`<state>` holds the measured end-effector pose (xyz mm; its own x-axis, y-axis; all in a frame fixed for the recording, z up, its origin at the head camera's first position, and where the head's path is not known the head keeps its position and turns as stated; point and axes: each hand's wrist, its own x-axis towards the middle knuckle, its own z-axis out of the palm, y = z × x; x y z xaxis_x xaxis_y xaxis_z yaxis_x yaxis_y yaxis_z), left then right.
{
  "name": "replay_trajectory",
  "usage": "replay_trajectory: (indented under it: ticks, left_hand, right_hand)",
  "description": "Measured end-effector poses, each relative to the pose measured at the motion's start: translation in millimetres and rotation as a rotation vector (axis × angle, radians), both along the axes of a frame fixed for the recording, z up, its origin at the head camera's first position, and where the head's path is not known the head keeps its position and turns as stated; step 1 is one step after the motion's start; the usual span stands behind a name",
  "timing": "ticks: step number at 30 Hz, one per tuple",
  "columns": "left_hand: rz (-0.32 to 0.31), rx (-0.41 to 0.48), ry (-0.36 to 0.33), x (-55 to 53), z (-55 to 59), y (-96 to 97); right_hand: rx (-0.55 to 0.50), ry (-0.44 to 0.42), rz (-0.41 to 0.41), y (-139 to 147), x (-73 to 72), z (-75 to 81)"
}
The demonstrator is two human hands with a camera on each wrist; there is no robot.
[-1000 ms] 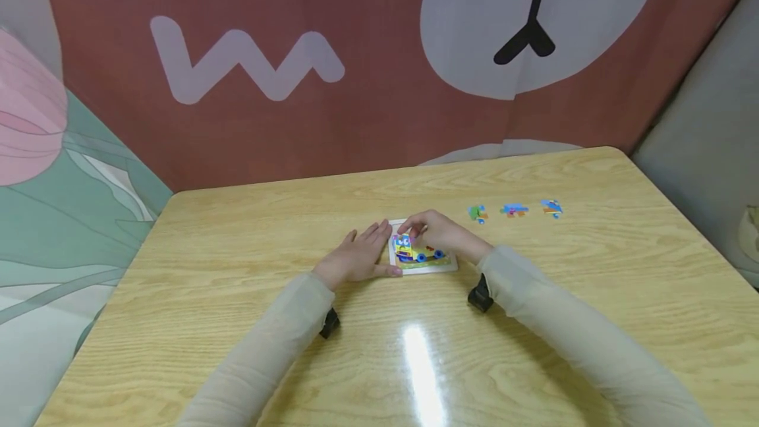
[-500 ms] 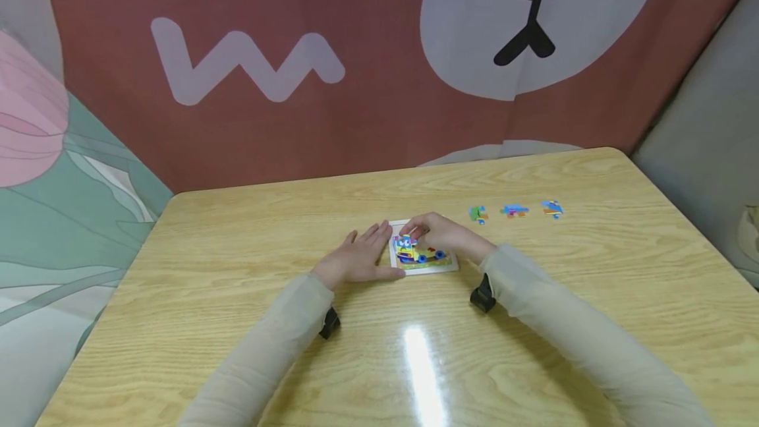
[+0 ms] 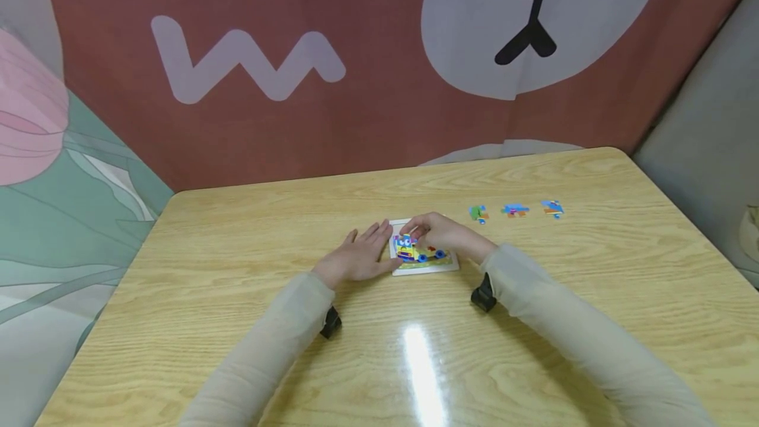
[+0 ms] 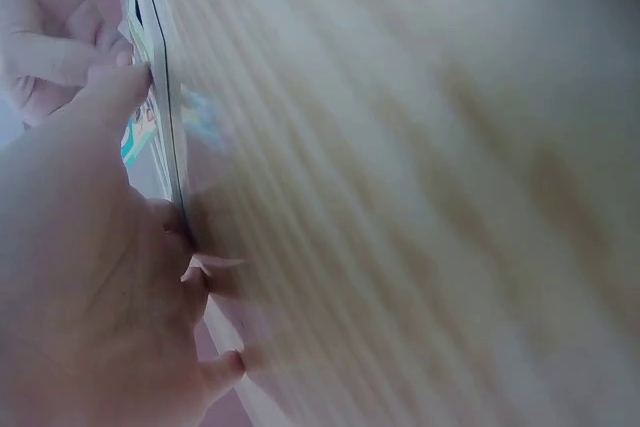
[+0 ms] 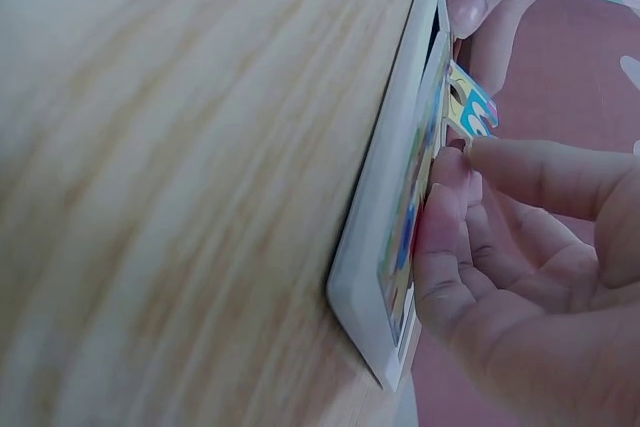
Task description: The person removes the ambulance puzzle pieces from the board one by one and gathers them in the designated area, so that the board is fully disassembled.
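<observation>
A white-framed jigsaw puzzle board [image 3: 427, 272] lies on the table, with a colourful vehicle picture partly filled in. My left hand [image 3: 356, 257] lies along its left side, fingers spread and straight, the thumb reaching onto the picture's lower left. Above the board's upper left part, my right hand [image 3: 441, 232] pinches a puzzle piece [image 5: 470, 107] between thumb and finger. This piece is yellow and blue with cartoon eyes, and in the right wrist view it stands tilted up from the board. Right-hand fingers cover the picture's upper part.
Right of the board and farther back, three loose puzzle pieces lie in a row: a green one [image 3: 477, 214], a blue and pink one [image 3: 514, 210] and a blue one [image 3: 553, 208]. The wooden table [image 3: 237, 229] ends at a mural wall behind.
The left thumb has moved up from the board's lower left corner onto the picture. My right hand has shifted very slightly right, and the pinched piece has moved a little with it.
</observation>
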<state>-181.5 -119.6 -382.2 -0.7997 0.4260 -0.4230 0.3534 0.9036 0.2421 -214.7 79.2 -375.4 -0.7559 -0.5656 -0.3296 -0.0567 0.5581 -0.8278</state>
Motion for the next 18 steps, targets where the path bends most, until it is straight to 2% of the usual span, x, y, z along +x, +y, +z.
replay_trajectory:
  ticks: [8, 18]
  left_hand:
    - [-0.003, -0.012, 0.011, 1.7, 2.1, 0.7]
    - [-0.004, -0.013, 0.005, 0.7, 0.2, 1.4]
  right_hand:
    - [0.04, 0.057, -0.002, -0.3, -1.2, -1.7]
    - [0.025, 0.014, -0.049, 0.9, -2.4, 2.1]
